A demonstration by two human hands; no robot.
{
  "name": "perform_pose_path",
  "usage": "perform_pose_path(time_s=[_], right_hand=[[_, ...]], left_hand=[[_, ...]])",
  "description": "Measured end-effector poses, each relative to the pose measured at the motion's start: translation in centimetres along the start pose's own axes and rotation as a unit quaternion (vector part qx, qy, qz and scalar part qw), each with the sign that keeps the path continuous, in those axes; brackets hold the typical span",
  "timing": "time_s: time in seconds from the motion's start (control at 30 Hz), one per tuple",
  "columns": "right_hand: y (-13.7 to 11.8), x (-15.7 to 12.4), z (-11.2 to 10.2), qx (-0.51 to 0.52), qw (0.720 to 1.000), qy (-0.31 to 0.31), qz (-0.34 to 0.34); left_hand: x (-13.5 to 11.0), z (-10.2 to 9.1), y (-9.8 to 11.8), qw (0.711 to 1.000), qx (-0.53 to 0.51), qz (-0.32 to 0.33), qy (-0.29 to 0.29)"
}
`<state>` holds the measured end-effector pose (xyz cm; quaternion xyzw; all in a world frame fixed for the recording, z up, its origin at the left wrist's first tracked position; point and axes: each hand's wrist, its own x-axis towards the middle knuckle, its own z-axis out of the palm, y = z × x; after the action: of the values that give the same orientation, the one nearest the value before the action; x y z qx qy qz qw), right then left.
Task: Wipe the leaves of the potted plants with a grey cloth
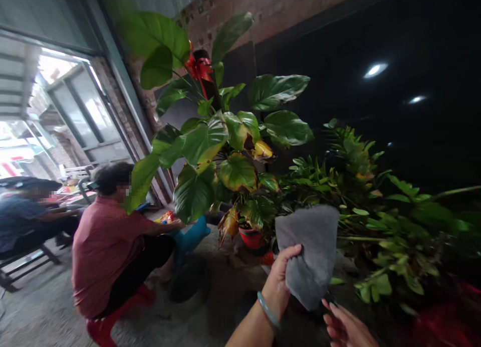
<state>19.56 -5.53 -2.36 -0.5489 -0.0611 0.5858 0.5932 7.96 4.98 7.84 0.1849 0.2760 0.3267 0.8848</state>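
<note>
A grey cloth (310,251), soft-looking and unevenly edged, is gripped in my left hand (281,269). The thumb presses on its face while the other fingers are hidden behind it. Below the cloth's lower right corner is my right hand (343,322), its fingers curled around a small dark thing (326,307) that I cannot make out. Whether that dark thing touches the cloth is unclear.
A tall leafy plant (205,136) in a red pot (251,238) stands ahead, with low bushy plants (376,226) to the right. A person in a red shirt (108,246) sits on a red stool (108,327) at left; another person (26,216) sits beyond.
</note>
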Motion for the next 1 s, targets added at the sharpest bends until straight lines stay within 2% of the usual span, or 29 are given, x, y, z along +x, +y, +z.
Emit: perform_pose_path(time_s=[0.07, 0.13, 0.2, 0.23, 0.3, 0.37, 0.43, 0.5, 0.57, 0.63, 0.7, 0.77, 0.87, 1.0], right_hand=[[0.2, -0.1, -0.2, 0.0, 1.0, -0.005, -0.013], [0.8, -0.1, -0.8, -0.002, 1.0, -0.009, -0.027], [1.4, -0.1, -1.2, -0.002, 1.0, -0.007, -0.026], [1.5, -0.2, -1.4, 0.0, 1.0, -0.006, -0.019], [1.4, -0.5, -1.2, 0.004, 1.0, 0.005, 0.003], [0.8, -0.9, -0.7, 0.007, 1.0, 0.023, 0.015], [0.2, -1.1, -0.1, 0.013, 0.999, 0.03, 0.015], [-0.2, -1.1, 0.5, 0.023, 0.999, 0.026, 0.011], [-0.4, -1.1, 0.8, 0.029, 0.999, 0.03, 0.011], [-0.4, -1.2, 0.9, 0.029, 0.999, 0.042, 0.014], [-0.4, -1.6, 0.8, 0.027, 0.998, 0.053, 0.021], [-0.3, -1.9, 0.5, 0.024, 0.997, 0.06, 0.031], [-0.3, -2.1, 0.2, 0.03, 0.998, 0.043, 0.032], [-0.1, -1.7, 0.6, 0.032, 0.999, 0.017, 0.007]], left_hand=[[0.1, -3.0, -2.0, 0.997, 0.034, -0.066, 0.022], [-1.3, -6.4, -3.5, 0.99, 0.069, -0.124, 0.011], [-3.6, -8.5, -3.7, 0.985, 0.084, -0.153, -0.005], [-4.7, -8.9, -3.2, 0.985, 0.083, -0.151, -0.011], [-6.0, -8.6, -1.4, 0.99, 0.067, -0.124, -0.019], [-5.8, -7.3, 0.9, 0.998, 0.031, -0.047, -0.029], [-4.4, -6.1, 2.6, 0.998, -0.012, 0.048, -0.031], [-2.4, -5.5, 2.9, 0.994, -0.045, 0.098, -0.015], [-1.1, -6.1, 1.7, 0.997, -0.046, 0.062, 0.028], [-1.1, -7.5, -0.6, 0.996, -0.02, -0.018, 0.089], [-2.3, -8.9, -2.7, 0.989, 0.002, -0.067, 0.128], [-4.0, -9.7, -3.5, 0.988, -0.003, -0.071, 0.134], [-5.3, -8.7, -1.6, 0.992, -0.041, -0.022, 0.116], [-3.8, -4.8, 2.3, 0.989, -0.091, 0.074, 0.088]])
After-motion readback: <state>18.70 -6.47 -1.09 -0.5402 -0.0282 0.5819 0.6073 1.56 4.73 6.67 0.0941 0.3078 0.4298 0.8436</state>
